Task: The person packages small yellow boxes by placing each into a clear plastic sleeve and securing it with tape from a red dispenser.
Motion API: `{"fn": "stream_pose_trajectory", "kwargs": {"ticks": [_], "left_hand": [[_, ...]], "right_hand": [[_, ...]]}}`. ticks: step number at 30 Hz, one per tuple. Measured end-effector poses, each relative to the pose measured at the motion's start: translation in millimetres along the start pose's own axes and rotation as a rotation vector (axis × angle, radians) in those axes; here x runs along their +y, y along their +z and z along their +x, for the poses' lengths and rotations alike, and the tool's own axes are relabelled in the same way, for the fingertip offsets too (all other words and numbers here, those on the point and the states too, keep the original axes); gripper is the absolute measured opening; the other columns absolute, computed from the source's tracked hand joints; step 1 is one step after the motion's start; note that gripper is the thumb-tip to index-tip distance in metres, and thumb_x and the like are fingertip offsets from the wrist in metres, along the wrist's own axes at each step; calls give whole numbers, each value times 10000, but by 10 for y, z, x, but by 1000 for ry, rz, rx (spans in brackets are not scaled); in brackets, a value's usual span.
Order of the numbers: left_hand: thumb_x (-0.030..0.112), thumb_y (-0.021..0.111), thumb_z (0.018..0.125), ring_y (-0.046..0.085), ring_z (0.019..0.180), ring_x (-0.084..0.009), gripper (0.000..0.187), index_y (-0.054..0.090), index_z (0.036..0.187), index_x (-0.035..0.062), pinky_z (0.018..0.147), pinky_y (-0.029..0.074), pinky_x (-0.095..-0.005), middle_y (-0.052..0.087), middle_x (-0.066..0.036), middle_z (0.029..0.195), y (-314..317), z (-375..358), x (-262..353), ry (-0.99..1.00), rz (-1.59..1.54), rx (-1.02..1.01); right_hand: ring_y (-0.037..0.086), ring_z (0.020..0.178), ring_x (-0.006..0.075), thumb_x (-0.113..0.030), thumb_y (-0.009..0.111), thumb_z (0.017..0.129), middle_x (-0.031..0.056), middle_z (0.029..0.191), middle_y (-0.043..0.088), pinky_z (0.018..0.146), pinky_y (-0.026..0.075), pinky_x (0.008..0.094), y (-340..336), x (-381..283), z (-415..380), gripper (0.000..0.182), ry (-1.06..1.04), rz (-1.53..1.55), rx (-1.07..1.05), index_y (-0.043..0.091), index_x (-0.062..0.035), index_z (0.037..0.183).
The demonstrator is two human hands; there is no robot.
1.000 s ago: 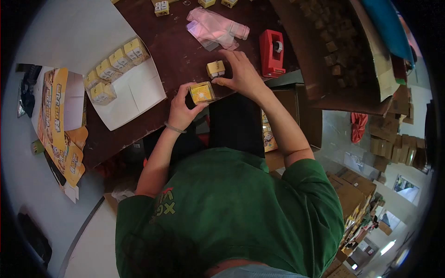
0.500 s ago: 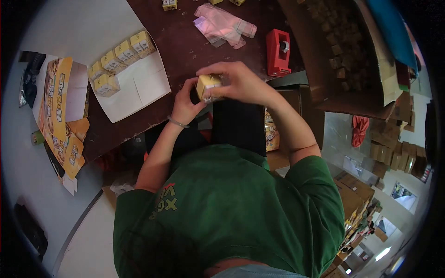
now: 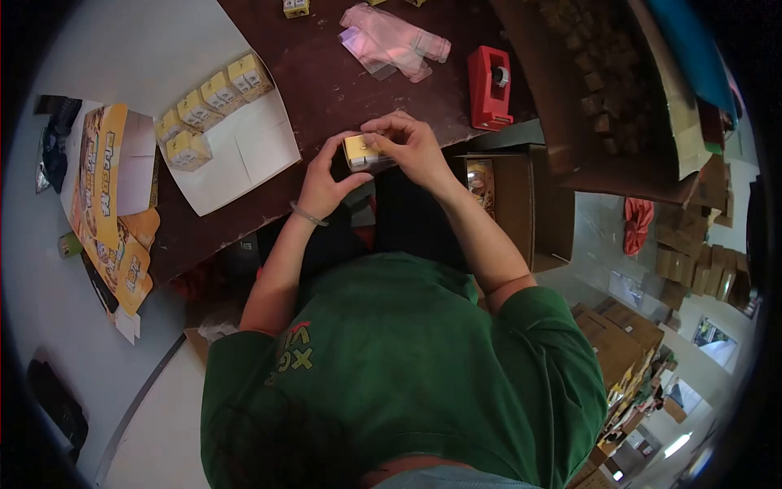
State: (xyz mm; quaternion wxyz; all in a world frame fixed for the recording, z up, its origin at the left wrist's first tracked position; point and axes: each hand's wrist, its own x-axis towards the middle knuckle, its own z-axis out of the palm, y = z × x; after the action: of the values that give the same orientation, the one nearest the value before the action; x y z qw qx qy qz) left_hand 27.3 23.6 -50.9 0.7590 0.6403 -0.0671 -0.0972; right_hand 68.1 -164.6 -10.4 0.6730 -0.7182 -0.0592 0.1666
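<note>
A small yellow and white box (image 3: 358, 152) is held between my two hands near the front edge of the dark table. Fingers of my left hand (image 3: 325, 181) grip its left side, the thumb below it. My right hand (image 3: 411, 148) pinches its upper right part, covering that end. To the left, several similar small boxes (image 3: 218, 91) stand in a row in a white open carton (image 3: 244, 175), with one more in front of the row. Beyond my hands lie pinkish clear plastic bags (image 3: 395, 41).
A red tape dispenser (image 3: 490, 90) stands at the table's right. Beside it, a large cardboard box (image 3: 652, 183) holds many small boxes. Another open carton (image 3: 554, 216) sits by my right arm. Printed orange packaging (image 3: 106, 187) lies at far left.
The small box has turned, so its yellow top faces up more. My right hand has shifted from reaching over it to pinching its right end, with the right elbow drawn in.
</note>
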Motion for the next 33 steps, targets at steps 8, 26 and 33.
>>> {"fn": "stream_pose_trajectory", "kwargs": {"ticks": [8, 26, 33], "left_hand": [[106, 584, 928, 594, 1065, -124, 314, 613, 1225, 5, 943, 459, -267, 655, -60, 1152, 105, 211, 152, -39, -45, 4], [93, 597, 916, 626, 983, -107, 262, 655, 1154, 0, 900, 488, -263, 692, -54, 1084, 84, 207, 194, -63, 3, -27], [220, 673, 899, 589, 1097, -145, 418, 581, 1259, 28, 977, 451, -309, 653, -72, 1172, 81, 111, -33, -46, -168, 17]], "right_hand": [[625, 928, 275, 67, 619, 830, 126, 1064, 631, 801, 513, 337, -109, -28, -299, 309, -721, -425, 204, 661, -45, 1115], [619, 911, 265, -160, 771, 769, 74, 1010, 643, 775, 505, 371, -99, -394, -396, 349, -800, -767, 31, 679, -81, 1096], [587, 886, 265, -104, 744, 795, 83, 924, 600, 779, 492, 366, -77, -356, -216, 241, -478, -579, 40, 712, -53, 1029]]}}
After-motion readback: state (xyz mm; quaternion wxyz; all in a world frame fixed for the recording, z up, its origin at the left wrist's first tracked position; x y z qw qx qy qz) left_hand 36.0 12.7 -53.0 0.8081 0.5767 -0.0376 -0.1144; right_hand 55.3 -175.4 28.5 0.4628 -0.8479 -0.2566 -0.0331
